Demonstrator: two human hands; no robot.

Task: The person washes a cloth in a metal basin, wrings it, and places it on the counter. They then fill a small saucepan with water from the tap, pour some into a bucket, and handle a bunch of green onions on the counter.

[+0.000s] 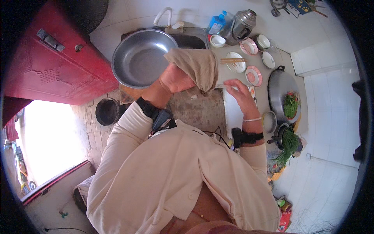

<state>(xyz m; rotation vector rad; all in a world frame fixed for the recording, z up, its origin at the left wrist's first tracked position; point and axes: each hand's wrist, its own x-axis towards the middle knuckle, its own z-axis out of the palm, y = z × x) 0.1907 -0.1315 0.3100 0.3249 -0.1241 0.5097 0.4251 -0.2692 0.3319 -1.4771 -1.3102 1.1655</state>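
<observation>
A bunched brown cloth [201,65] hangs over the counter's front edge area, and my left hand [178,79] grips it. Right behind that wrist, a large grey metal basin [140,58] rests over the left part of the sink [190,41]. My right hand [241,93] hovers by the counter edge, to the right of the cloth. Its fingers are slightly bent and apart, with nothing visible in them. Nearest to it are a pink-rimmed plate [254,76] and a white plate [236,65] with chopsticks [232,60] across it.
Bowls [248,46], a blue pump bottle [216,24] and a metal flask [240,27] stand along the wall. A lidded wok [277,87], greens [291,106] and chives [289,144] occupy the right. At left are a red door [58,67] and a dark bucket [106,111].
</observation>
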